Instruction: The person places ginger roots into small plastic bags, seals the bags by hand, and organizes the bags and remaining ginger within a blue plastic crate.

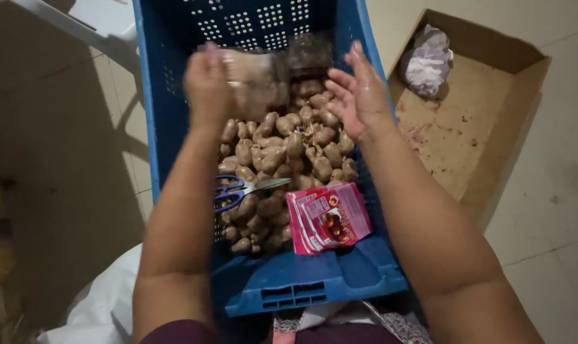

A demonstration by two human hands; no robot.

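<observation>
A: What did the count come to?
B: One blue crate [174, 127], one pair of scissors [247, 190], one stack of pink packets [327, 218], too tight to number.
A: And the brown lumps [282, 153]?
B: Dozens, too many to count. One cardboard box [493, 121], one crumpled bag [427, 60], two hands.

I am seeing two bare arms | left hand [207, 86] is wearing nothing | right hand [360, 95] too | dark red sleeve edges are showing

Head cam is looking steeply down, close over a blue crate [174, 127] on the floor (just one view).
</observation>
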